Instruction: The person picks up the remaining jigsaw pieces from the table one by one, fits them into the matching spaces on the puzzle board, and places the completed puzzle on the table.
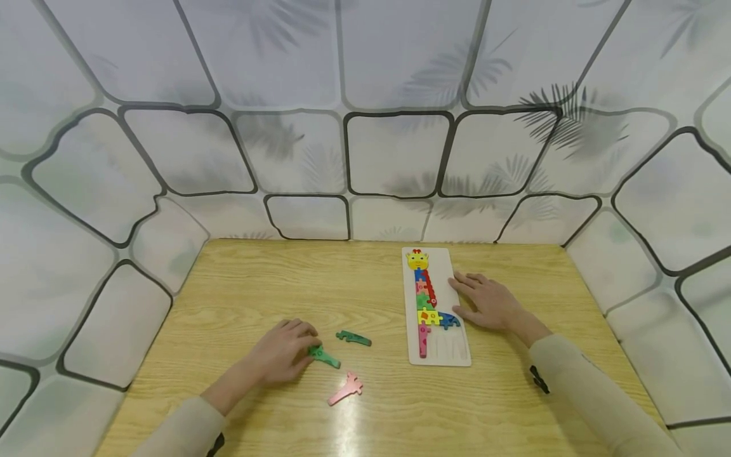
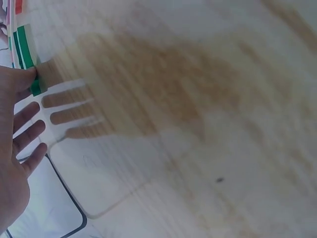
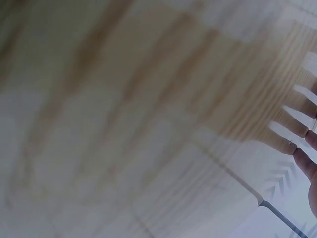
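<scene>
1. Left: left hand [image 1: 280, 352], over the near-left part of the tabletop [image 1: 263, 279]. Thumb and forefinger pinch one end of a green piece [image 1: 325, 357]; remaining three fingers spaced apart in the left wrist view.
2. Green piece: free end points toward the tabletop's near edge and to the right. Cannot tell whether it is clear of the surface.
3. Pink piece [image 1: 345, 389]: lies loose, nearer the tabletop's near edge than the green piece; slanted, knobbed end away from the near edge.
4. Dark green piece [image 1: 354, 338]: lies loose, near the green piece, on the side toward the tabletop's far edge.
5. White board [image 1: 445, 266]: right of the tabletop's middle, its top edge near the tabletop's far edge. Carries a giraffe puzzle: yellow head [image 1: 417, 260] at the top, multicoloured neck below with a red strip [image 1: 429, 290] along its right side, yellow body section [image 1: 428, 317], blue section [image 1: 449, 320] toward the board's right edge, pink leg [image 1: 423, 341] toward the lower-left corner. Faint outlines right of that leg.
6. Right: right hand [image 1: 488, 303], fingers extended and spread, fingertips at the board's right edge; it grips nothing.
</scene>
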The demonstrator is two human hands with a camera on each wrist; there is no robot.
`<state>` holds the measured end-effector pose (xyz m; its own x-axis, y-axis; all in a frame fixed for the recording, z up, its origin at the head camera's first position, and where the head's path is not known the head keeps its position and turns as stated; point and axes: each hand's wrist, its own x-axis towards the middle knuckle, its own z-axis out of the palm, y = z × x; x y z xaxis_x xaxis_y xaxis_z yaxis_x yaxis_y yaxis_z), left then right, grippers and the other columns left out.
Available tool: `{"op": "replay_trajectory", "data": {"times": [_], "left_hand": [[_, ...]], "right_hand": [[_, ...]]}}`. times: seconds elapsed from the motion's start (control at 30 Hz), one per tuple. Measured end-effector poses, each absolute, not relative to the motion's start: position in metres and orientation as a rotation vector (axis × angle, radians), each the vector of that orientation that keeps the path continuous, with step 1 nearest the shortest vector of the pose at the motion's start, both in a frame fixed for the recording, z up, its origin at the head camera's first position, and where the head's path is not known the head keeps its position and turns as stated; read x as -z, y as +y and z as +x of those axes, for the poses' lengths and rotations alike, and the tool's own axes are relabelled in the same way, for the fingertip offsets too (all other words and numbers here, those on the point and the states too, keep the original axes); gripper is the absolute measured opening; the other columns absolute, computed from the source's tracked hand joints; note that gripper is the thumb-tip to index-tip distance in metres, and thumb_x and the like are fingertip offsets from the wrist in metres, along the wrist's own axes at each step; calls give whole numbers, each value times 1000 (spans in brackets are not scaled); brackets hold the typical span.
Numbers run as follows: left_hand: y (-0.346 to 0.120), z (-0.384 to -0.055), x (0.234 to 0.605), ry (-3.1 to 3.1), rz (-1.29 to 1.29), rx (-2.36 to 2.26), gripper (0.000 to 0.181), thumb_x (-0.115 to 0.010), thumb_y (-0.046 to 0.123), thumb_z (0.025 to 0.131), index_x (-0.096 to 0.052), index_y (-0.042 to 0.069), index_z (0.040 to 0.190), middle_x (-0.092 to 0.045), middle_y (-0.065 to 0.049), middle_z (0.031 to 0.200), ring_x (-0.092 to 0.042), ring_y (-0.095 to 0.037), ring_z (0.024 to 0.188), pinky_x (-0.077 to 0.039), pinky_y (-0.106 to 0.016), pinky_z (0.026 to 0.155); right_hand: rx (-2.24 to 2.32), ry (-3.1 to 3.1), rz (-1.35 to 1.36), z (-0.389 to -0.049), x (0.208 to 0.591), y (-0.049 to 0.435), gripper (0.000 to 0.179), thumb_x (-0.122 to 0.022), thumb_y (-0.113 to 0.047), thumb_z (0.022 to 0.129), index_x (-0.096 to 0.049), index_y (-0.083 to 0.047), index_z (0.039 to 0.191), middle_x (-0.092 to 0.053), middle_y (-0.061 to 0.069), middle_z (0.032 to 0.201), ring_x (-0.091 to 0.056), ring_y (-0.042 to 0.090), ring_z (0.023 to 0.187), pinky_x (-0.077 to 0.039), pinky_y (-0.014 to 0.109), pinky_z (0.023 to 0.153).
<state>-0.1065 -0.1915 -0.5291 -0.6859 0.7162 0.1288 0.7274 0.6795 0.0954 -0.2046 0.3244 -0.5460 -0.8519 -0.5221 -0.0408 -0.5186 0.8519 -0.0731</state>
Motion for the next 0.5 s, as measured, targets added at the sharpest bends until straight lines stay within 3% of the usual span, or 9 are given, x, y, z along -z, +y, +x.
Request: {"op": "replay_trajectory", "data": {"times": [0.3,0.5], "left_hand": [[-193,-112,523,-2860,-1197,297,32,-75,20,93,-75,13,125,-70,-9,127,-67,-27,116,-59,-47,100],[-193,-109,523,-2900,-1122,398,40,-68,31,95,-70,10,129,-68,-9,130,-65,-27,117,-58,-47,98]], "right_hand": [[81,2975,-852,-206,547,323,75,-52,-61,103,-42,-18,163,-42,13,169,-50,44,146,-46,66,113],[78,2980,-857,-205,546,324,75,-54,-61,102,-42,-18,163,-42,12,169,-50,43,146,-47,64,113]]}}
